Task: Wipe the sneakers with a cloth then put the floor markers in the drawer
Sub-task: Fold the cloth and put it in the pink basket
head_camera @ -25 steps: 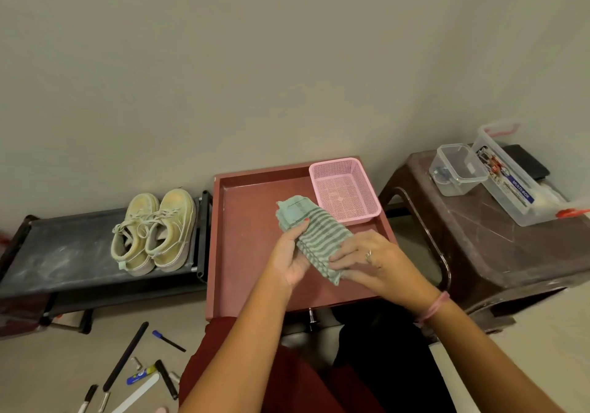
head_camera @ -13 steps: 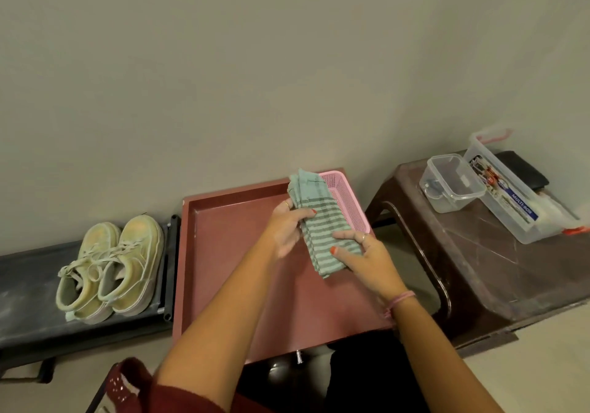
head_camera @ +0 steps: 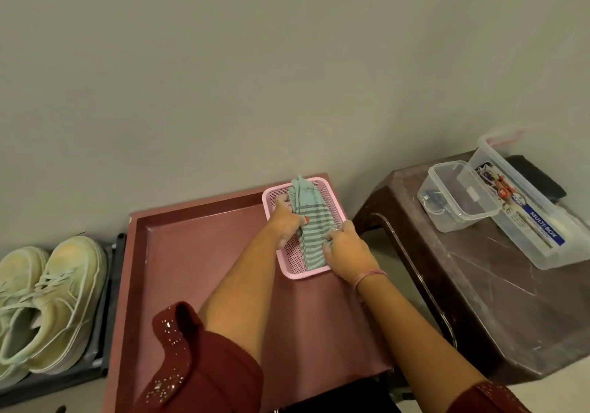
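Both hands hold the folded striped cloth (head_camera: 311, 224) down inside the pink basket (head_camera: 289, 254) at the red surface's (head_camera: 191, 269) 1 o'clock corner: left hand (head_camera: 285, 223) and right hand (head_camera: 346, 251) fingers curled on its edges. The sneakers (head_camera: 48, 301) sit at 9 o'clock on a dark shelf (head_camera: 99, 345).

Striped woven cloth (head_camera: 311, 221) in a perforated pink plastic basket (head_camera: 289, 258) — clear glossy plastic boxes (head_camera: 459, 199) nearby.

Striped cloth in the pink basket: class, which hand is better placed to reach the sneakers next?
Left. The left hand grips the striped cloth on the side nearer the sneakers; the right hand is farther away.
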